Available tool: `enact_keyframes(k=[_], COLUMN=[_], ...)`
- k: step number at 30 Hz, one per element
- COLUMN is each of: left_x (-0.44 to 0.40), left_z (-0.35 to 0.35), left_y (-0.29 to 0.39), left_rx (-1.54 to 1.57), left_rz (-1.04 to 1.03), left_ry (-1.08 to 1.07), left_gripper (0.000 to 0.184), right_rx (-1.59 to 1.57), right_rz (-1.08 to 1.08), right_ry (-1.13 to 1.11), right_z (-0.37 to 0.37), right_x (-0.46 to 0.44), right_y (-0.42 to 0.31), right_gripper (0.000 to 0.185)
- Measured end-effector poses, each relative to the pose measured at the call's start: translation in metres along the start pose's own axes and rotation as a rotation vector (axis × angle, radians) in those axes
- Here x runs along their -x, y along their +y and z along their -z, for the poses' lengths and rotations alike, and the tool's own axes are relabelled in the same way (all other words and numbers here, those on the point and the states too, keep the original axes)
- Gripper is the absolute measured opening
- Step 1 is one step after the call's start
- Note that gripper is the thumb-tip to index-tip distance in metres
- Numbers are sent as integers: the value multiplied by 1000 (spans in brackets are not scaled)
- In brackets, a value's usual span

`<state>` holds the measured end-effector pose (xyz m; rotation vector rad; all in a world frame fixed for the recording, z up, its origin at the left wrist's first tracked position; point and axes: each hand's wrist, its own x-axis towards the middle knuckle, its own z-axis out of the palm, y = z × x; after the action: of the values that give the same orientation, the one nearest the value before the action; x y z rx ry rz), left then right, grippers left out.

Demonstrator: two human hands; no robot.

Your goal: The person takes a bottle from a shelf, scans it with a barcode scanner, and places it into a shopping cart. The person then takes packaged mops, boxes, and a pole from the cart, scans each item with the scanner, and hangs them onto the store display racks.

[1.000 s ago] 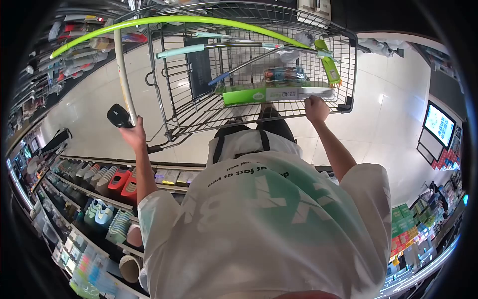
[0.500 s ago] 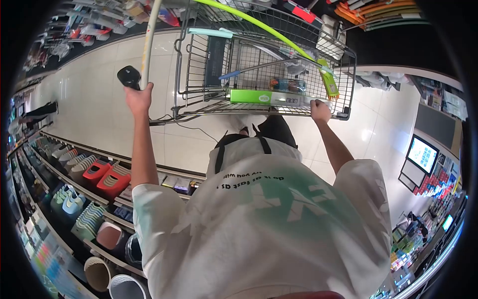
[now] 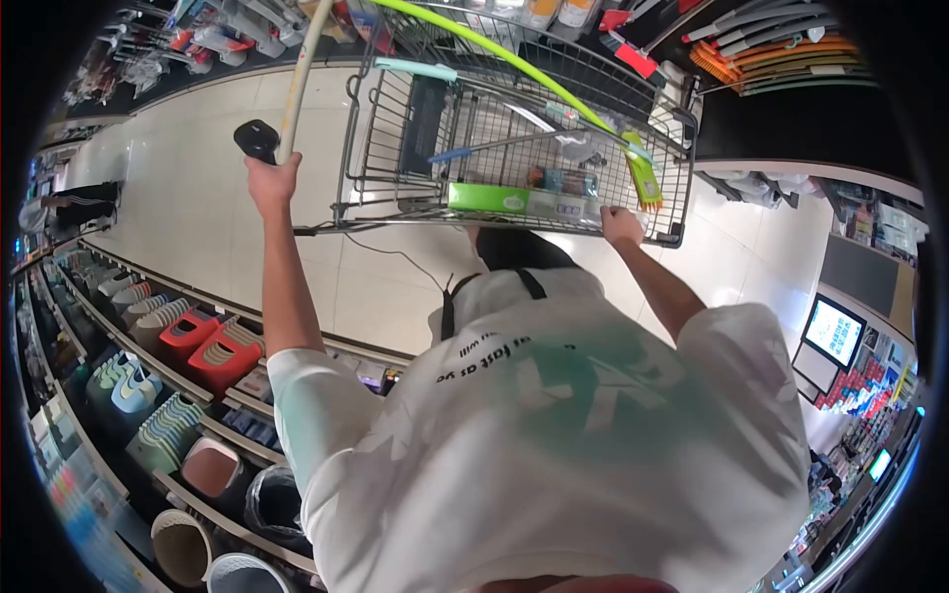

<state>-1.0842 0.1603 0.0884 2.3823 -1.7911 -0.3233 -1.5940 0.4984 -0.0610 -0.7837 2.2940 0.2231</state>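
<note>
My left hand (image 3: 272,181) is closed at the lower end of a long pale pole (image 3: 303,84) with yellowish marks. A rounded black object (image 3: 256,139) sticks up at the same fist; its kind is unclear. On the right, my right hand (image 3: 622,225) has its fingers wrapped round the near rim of a wire shopping cart (image 3: 368,188). Inside the cart lie a green-and-white box (image 3: 487,198), a grey stick with a blue grip (image 3: 450,155) and a clear packaged item (image 3: 563,182). A lime-green handled brush (image 3: 645,178) leans across it.
Shelves at left hold red baskets (image 3: 225,353), blue and green plastic ware and bins (image 3: 182,546). Orange-bristled brushes (image 3: 714,63) hang beyond the cart. A lit screen (image 3: 834,331) stands at right. Another person (image 3: 74,205) is far left on the tiled floor (image 3: 198,138).
The cart and my right hand have shifted slightly left in view. More of the hanging brushes shows at the top. Both hands keep their grips, and my body has turned a little.
</note>
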Motion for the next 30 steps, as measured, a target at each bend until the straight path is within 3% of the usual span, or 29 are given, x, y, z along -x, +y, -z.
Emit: enact_keyframes(k=[9, 16, 22, 30], left_x=[-5, -120, -173, -199], left_z=[-7, -2, 13, 28], left_y=[-8, -22, -45, -66], left_rx=[-12, 78, 96, 124], left_rz=[-107, 21, 46, 48], left_ry=[109, 27, 13, 0], left_gripper=[79, 69, 65, 63], right_rx=[-65, -50, -32, 14], right_rz=[163, 34, 33, 7], right_ry=[112, -21, -63, -117], right_z=[-24, 2, -7, -22], right_x=[-18, -33, -28, -24], right_y=[16, -125, -190, -220], right_gripper=[46, 44, 42, 40])
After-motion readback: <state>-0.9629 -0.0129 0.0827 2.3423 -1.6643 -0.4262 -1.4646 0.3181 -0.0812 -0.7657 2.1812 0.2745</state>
